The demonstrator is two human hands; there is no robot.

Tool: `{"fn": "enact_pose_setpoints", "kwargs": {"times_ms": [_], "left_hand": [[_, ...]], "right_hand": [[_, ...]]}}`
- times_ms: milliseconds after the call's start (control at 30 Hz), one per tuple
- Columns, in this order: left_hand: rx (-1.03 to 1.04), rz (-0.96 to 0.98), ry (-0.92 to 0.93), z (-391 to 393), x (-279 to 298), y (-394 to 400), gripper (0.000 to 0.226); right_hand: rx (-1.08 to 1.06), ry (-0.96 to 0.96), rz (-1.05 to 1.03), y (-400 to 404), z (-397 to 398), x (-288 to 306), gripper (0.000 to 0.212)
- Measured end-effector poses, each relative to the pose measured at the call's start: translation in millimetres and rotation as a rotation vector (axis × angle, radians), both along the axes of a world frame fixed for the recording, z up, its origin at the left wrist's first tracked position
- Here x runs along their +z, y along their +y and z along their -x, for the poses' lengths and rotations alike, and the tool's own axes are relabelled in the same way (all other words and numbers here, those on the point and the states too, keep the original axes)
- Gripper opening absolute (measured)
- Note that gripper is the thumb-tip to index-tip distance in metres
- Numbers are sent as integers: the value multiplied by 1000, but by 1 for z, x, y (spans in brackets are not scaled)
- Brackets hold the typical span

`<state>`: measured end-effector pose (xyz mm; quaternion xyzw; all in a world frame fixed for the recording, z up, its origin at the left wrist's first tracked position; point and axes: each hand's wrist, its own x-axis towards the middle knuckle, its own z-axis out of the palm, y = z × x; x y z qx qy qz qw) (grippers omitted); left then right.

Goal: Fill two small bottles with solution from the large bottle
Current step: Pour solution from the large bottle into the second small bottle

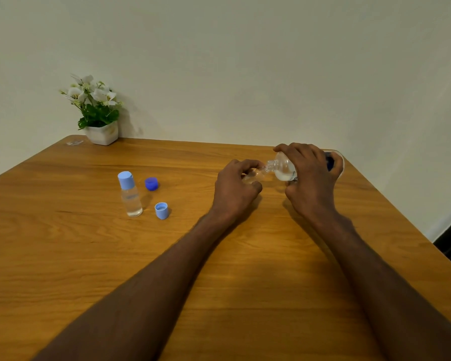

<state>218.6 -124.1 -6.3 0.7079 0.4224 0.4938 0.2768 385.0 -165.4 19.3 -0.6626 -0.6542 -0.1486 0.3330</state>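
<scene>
My right hand [311, 178] grips the large clear bottle [284, 166], tipped on its side with its open neck pointing left. That neck meets the mouth of a small clear bottle [253, 176], which my left hand [236, 190] holds; most of this small bottle is hidden by my fingers. A second small bottle [130, 195] stands upright at the left, capped in light blue and holding clear liquid. Beside it lie a dark blue cap [151, 183] and a light blue cap [162, 210], both loose on the table.
The wooden table [219, 282] ends close behind my right hand, at its far right corner. A white pot of white flowers [99, 113] stands at the far left corner against the wall. A small clear scrap [74, 143] lies near it.
</scene>
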Motion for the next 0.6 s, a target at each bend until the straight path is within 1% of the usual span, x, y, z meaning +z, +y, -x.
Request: {"fn": "enact_pose_setpoints", "kwargs": {"times_ms": [600], "left_hand": [[0, -5, -5, 0, 1, -1, 45]], "right_hand": [[4, -5, -9, -1, 1, 1, 88]]}}
